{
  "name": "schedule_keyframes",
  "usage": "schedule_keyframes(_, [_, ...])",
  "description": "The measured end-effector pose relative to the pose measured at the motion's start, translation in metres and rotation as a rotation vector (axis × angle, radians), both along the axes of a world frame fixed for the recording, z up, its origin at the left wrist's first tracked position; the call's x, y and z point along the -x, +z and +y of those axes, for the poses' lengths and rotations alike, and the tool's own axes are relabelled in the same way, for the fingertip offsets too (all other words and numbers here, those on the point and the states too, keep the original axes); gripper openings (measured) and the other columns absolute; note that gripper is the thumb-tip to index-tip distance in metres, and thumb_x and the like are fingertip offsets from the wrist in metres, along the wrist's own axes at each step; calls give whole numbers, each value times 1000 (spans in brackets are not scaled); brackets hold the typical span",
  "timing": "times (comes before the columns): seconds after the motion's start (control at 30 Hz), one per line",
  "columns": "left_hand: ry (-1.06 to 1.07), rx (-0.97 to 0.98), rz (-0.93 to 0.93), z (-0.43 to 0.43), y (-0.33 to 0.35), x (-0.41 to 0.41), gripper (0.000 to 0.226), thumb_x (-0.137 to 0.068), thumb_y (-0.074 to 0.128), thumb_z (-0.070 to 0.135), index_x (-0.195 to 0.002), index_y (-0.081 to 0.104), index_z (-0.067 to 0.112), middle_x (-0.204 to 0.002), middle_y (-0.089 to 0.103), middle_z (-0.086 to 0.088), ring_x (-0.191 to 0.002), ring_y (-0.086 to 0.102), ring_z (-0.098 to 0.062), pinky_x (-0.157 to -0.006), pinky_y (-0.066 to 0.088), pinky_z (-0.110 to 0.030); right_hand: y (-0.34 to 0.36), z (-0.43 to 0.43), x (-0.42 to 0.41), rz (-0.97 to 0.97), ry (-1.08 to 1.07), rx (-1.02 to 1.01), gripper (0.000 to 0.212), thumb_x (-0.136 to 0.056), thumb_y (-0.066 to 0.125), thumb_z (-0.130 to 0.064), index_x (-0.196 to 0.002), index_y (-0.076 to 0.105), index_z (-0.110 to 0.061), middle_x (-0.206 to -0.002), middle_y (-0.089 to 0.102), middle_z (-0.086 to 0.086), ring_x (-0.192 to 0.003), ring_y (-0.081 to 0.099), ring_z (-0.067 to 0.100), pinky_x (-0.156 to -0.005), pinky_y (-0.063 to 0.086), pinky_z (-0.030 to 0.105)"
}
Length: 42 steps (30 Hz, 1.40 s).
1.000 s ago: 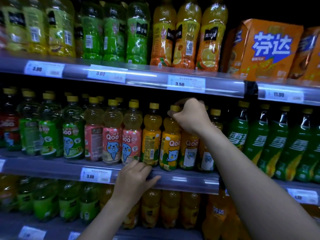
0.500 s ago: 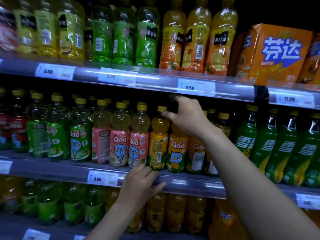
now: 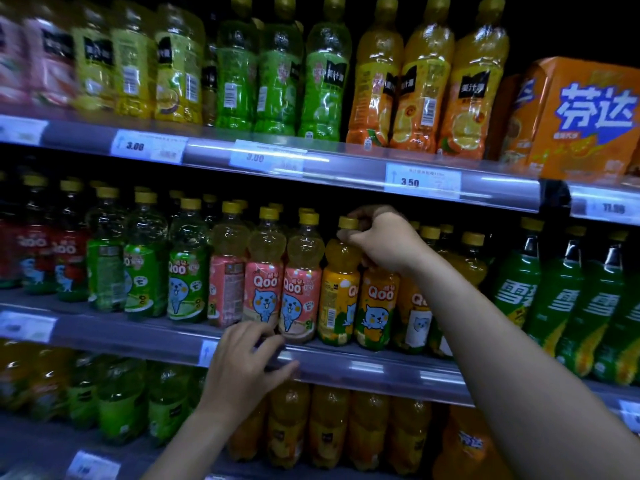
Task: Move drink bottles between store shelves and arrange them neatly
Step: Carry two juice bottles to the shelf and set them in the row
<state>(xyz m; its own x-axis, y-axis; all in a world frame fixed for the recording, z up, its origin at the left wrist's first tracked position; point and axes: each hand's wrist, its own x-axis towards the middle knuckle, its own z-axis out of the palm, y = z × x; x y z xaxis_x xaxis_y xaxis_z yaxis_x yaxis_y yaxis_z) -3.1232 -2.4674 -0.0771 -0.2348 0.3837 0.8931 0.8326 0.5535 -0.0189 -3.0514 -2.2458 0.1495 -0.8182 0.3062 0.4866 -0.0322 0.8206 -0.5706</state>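
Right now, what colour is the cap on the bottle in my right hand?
Yellow. The cap shows in the head view, at the right hand.

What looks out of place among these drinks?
Three bottles on the middle shelf are turned away, hiding their cartoon fronts: a green bottle, a pink bottle and an orange bottle.
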Motion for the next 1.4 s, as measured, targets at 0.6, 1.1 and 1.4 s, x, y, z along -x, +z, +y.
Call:
schedule_keyframes(0.6, [-21, 86, -47, 0, 7, 4, 46, -75, 84, 48, -106, 74, 14, -108, 70, 1, -101, 59, -21, -86, 43, -34, -6, -4, -8, 61, 32, 183, 36, -86, 83, -35, -114, 65, -21, -71, 75, 1, -42, 64, 13, -48, 57, 30])
schedule_keyframes(1.1, [4, 41, -158, 4, 6, -3, 47, -81, 66, 56, -104, 73, 17, -102, 69, 3, -102, 55, -19, -87, 43, -36, -12, -17, -13, 223, -141, -127, 64, -83, 82, -48, -133, 66, -12, -93, 80, 5, -76, 78, 20, -71, 63, 27])
schedule_keyframes(1.4, [-60, -34, -246, 16, 6, -32, 36, -83, 66, 48, -100, 74, 16, -103, 68, 0, -99, 61, -23, -81, 45, -40, -101, -26, -80, 586, -63, -251, 30, -86, 80, -23, -112, 70, -10, -97, 71, -1, -74, 65, 7, -70, 55, 15])
